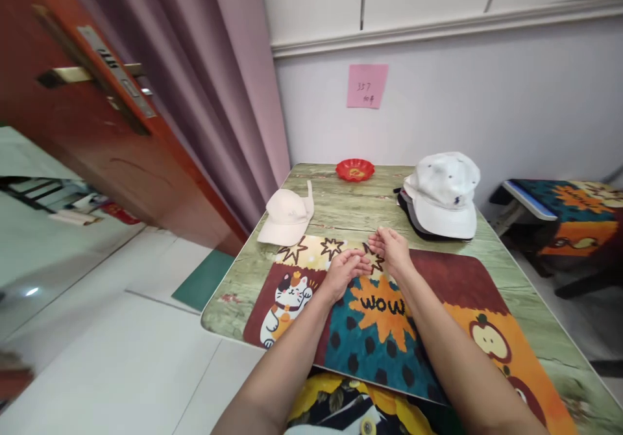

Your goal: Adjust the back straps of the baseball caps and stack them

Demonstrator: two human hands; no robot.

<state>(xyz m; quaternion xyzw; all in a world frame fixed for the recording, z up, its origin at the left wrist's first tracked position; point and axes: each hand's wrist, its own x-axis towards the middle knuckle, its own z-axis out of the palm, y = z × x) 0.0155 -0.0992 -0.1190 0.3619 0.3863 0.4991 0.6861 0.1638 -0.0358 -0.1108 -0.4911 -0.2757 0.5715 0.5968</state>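
Observation:
My left hand (pixel 346 269) hovers over the patterned mat (pixel 374 350), palm turned inward, its fingers slightly curled with nothing in them. Facing it from the right, my right hand (pixel 390 248) is also empty, fingers extended and a little bent. A gap lies between the two hands. To the left of them sits a cream baseball cap (pixel 287 214), its strap sticking up at the back. A stack of caps stands to the right, with a white cap (pixel 445 195) on top and darker brims showing under it.
A red scalloped dish (pixel 355 170) stands at the back of the wood-patterned table (pixel 233 292). A pink note (pixel 367 86) is on the wall. A wooden door (pixel 146 130) and a purple curtain (pixel 219 65) are at left. Another mat-covered surface (pixel 579 211) is at right.

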